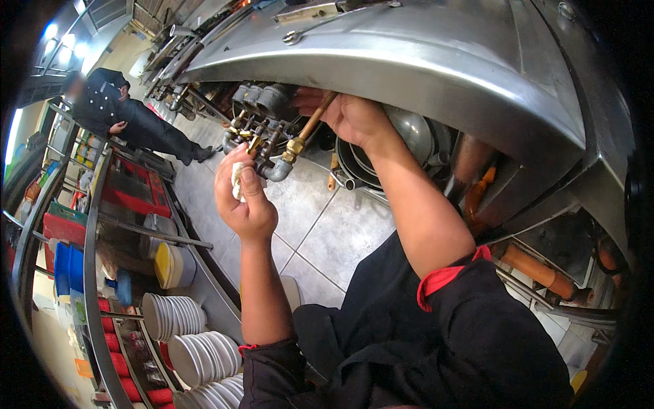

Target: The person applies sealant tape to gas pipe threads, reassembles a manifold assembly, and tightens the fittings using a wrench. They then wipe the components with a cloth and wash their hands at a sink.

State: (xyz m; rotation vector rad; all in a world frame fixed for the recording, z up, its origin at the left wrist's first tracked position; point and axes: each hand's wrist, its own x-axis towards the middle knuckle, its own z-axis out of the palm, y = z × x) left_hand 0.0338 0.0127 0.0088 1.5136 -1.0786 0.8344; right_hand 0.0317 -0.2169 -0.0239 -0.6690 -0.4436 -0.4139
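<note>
Left hand (244, 198) raised, thumb and fingertips pinched together on a small pale wad, cloth or paper, cannot tell which (237, 183), held just beside the cluster of brass valves and grey pipe fittings (255, 129) under the curved stainless steel cooker front (409, 61). Right hand (351, 116) reaches up under that steel lip, fingers wrapped round the upper end of a slim copper-coloured tube (312, 124); the tube slants down-left to a brass nut (295, 147) seated on a grey metal elbow fitting (276, 170). Fingertips of the right hand are partly hidden by the steel edge, so how tight the hold is cannot be judged. Risks as read from here: the thin tube could kink or bend if the right hand levers it sideways against the nut; the wad could slip from the two-finger pinch and fall among the fittings; knuckles sit close to the steel lip and could scrape on it. Pose: left forearm near upright, wrist bent slightly back, palm toward the fittings; right arm extended up and forward, elbow part bent, black sleeve with red cuff (443, 276) pushed to the upper arm. Stacks of white plates (197, 347) on the shelf lower left; a person in dark clothing (122, 116) stands well apart along the grey tiled floor (327, 232).
</note>
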